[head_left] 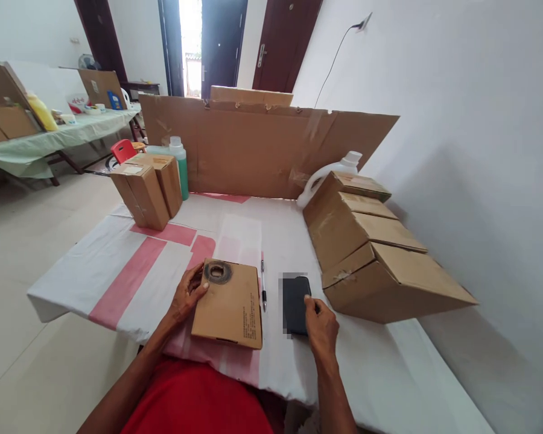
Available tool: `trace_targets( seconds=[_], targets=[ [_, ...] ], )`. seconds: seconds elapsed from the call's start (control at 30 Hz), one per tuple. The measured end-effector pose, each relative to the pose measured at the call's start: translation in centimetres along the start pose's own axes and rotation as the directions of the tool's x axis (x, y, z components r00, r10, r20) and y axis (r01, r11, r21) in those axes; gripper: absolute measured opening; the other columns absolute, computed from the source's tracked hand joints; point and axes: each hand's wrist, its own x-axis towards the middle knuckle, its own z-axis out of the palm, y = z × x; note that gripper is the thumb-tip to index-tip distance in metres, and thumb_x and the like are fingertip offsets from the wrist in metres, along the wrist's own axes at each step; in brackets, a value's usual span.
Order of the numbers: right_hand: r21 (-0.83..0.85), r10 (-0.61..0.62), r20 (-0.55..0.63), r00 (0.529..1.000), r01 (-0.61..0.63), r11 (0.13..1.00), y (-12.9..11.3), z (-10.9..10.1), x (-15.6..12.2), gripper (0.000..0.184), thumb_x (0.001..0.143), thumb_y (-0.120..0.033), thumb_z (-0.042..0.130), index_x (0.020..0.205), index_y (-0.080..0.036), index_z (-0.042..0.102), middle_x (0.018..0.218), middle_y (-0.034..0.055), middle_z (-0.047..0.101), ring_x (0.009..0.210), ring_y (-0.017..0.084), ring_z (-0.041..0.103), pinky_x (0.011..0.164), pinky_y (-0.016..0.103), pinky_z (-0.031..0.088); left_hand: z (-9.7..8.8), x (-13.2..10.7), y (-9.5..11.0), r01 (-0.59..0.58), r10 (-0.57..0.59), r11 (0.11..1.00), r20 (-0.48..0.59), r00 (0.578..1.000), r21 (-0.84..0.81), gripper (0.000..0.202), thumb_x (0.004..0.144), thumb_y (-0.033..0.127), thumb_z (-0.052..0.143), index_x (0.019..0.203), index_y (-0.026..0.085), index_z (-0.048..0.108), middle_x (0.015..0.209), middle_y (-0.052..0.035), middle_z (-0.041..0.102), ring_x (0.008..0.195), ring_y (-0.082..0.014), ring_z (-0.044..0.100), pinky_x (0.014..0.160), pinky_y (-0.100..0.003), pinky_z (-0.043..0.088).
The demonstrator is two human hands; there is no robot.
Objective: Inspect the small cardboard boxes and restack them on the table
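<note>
A small closed cardboard box [229, 306] lies flat on the table's near edge, with a roll of brown tape [218, 272] resting on its far left corner. My left hand [187, 296] grips the box's left side, fingers curled over its edge by the tape. My right hand [320, 325] rests on the lower right of a dark phone [295, 301] that lies flat to the right of the box, with the fingers bent onto the phone. A pen [263, 286] lies between box and phone.
The table wears a white cloth with pink stripes [131, 277]. Several closed cartons are stacked at right [371, 253] and two at left [147, 190]. A cardboard screen [253, 147] stands at the back, with a green bottle [180, 166] and a white jug [330, 172].
</note>
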Motion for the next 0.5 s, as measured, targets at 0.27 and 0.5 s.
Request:
trace_targets(
  seconds=[0.27, 0.5],
  targets=[
    [-0.434, -0.084, -0.033, 0.996, 0.061, 0.899, 0.1, 0.8, -0.7, 0.047, 0.089, -0.040, 0.040, 0.100, -0.008, 0.072, 0.101, 0.0267, 0.064, 0.105, 0.043, 0.059, 0.092, 0.056, 0.044, -1.7, -1.5, 0.1, -0.011, 0.029, 0.977, -0.080, 0.996, 0.215, 0.052, 0.095, 0.055, 0.056, 0.137, 0.024, 0.063, 0.139, -0.0116, 0.062, 0.130, -0.0291, 0.059, 0.115, -0.050, 0.044],
    [-0.102, -0.366, 0.232, 0.901, 0.396, 0.912, -2.1, 1.8, -7.4, 0.052, 0.087, -0.024, 0.048, 0.135, -0.012, 0.064, 0.123, 0.0213, 0.065, 0.118, 0.037, 0.061, 0.106, 0.058, 0.048, -2.1, -7.1, 0.5, 0.040, -0.049, 0.936, 0.018, 0.999, 0.350, 0.057, 0.098, 0.059, 0.048, 0.144, 0.025, 0.056, 0.147, -0.0116, 0.058, 0.138, -0.0302, 0.053, 0.121, -0.055, 0.037]
  ],
)
